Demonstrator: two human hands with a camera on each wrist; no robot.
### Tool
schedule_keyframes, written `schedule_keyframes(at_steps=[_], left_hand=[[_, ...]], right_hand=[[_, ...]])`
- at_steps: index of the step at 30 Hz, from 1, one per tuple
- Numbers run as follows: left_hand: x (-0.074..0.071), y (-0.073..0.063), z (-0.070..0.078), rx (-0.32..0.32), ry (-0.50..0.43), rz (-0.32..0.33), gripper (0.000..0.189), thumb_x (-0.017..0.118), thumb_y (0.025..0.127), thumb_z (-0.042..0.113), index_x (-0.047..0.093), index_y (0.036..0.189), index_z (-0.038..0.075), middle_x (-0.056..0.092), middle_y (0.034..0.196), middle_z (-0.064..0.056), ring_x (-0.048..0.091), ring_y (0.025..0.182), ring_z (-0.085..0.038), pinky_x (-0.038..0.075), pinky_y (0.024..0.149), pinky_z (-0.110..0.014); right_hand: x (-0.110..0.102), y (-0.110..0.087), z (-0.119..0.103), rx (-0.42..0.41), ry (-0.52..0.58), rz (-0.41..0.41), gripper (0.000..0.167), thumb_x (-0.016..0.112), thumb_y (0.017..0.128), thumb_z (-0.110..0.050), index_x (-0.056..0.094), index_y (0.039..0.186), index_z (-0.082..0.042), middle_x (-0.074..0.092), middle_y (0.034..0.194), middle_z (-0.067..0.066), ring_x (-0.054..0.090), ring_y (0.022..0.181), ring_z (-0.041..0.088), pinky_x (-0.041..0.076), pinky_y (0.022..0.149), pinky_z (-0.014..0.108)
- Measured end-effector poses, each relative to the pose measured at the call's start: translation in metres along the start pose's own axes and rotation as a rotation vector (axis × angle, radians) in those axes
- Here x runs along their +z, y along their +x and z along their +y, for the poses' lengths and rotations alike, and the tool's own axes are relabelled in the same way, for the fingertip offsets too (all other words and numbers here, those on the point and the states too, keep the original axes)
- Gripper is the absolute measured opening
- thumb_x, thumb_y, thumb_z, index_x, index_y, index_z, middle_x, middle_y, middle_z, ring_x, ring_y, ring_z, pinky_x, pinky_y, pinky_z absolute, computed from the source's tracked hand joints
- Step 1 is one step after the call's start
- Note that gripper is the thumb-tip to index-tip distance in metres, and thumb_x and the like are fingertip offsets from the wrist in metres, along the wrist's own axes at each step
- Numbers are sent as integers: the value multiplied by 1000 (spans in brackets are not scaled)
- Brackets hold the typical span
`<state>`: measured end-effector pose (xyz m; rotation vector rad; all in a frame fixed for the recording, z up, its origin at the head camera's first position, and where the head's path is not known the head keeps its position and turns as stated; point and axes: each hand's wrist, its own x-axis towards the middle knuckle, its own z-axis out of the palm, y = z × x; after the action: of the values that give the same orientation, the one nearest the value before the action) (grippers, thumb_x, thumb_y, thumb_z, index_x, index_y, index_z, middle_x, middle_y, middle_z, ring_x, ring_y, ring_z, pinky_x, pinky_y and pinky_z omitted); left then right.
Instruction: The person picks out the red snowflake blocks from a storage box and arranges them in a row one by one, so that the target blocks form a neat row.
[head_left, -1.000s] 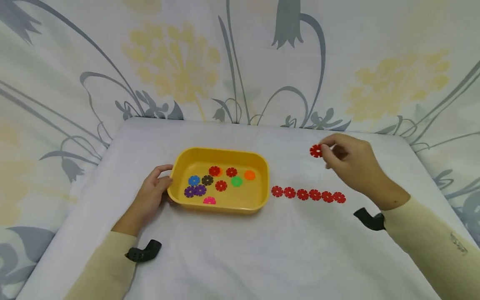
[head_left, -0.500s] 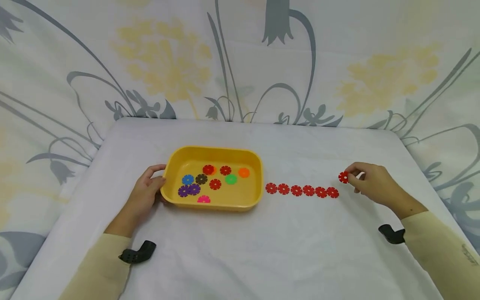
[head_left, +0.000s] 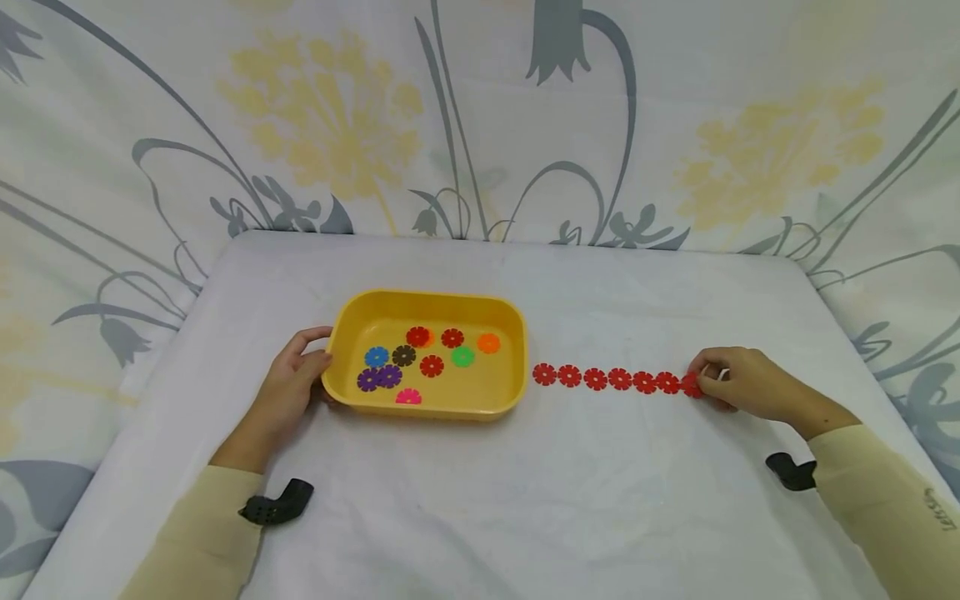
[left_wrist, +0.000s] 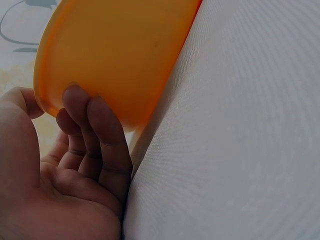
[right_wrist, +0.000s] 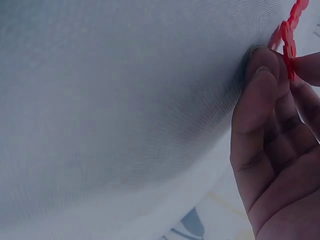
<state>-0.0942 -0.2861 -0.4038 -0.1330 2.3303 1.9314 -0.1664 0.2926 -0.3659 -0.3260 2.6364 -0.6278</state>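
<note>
In the head view my left hand (head_left: 292,379) holds the left end of a yellow plastic tray (head_left: 426,412). The left wrist view shows the thumb at the rim and bent fingers (left_wrist: 107,120) against the tray's outer wall. Between thumb and fingers, my right hand (head_left: 750,385) pinches a red snowflake disc (head_left: 691,385), part of it hidden by the fingers. This disc sits at the right end of a row of several red snowflake discs (head_left: 618,379) on the white cloth. Seen from the right wrist, the pinched red disc (right_wrist: 289,62) stands edge-on, close over the cloth.
Inside the tray lie loose discs: several red ones (head_left: 432,366), two purple (head_left: 368,380), a blue (head_left: 377,357), a dark brown (head_left: 404,356), a green (head_left: 462,357), orange (head_left: 489,343) and pink (head_left: 408,397). A flower-patterned cloth (head_left: 480,125) rises behind the white-covered surface.
My right hand has carried the red snowflake disc rightward and down, from above the row to its right end. The left hand keeps its hold on the tray; the head view has shifted slightly.
</note>
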Motion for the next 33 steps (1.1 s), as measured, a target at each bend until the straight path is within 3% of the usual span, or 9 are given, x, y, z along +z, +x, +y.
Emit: schedule_keyframes(at_steps=[14,21,25,33], left_hand=[[0,1,1,19,-23,-4,38,39,107,20,36,143,9,68,90,9,59,63,-11,55,63,-25],[0,0,1,5,-25,-4,39,39,107,21,35,144,8,68,90,10,59,63,-11,55,63,-24],[-1,-2,-1,-18,-18,0,38,38,107,20,34,144,9,68,88,10,59,62,-11,55,62,-25],[0,0,0,9,-45,-15,35,40,107,20,37,141,12,69,88,10,59,62,-11,54,62,-24]], right_hand=[[0,0,1,15,-20,36,17,61,94,-13,61,109,-7,58,83,4,55,60,14,47,54,25],[-10,6,-7,17,-141,42,28,64,96,-21,57,118,-5,60,87,6,55,65,16,48,56,27],[-21,15,-42,-44,-200,105,28,64,96,-21,61,119,-6,64,91,8,56,73,18,50,60,29],[-29,41,-146,-348,-224,215,17,65,96,-18,68,112,-12,68,90,2,60,80,17,53,68,30]])
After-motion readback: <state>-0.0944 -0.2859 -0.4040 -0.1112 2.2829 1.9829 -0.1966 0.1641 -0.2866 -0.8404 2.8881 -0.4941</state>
